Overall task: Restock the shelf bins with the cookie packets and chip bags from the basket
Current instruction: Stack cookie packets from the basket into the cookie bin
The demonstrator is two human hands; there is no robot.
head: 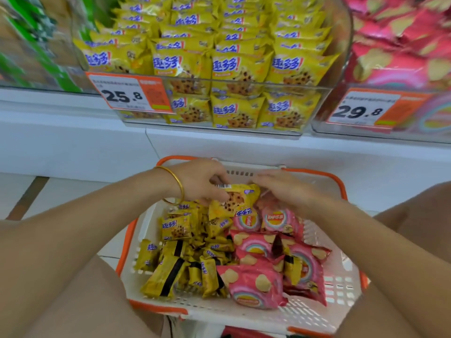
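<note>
At frame centre the left hand [202,182] pinches a yellow cookie packet [235,200] just above the basket [343,191]. The right hand [286,190] lies loose-fingered beside it. Many packets and pink chip bags [253,285] still fill the basket, so most restocking looks undone.

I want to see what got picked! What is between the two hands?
A yellow cookie packet, pinched by the left hand; the right hand is close beside it. The head view shows this.
</note>
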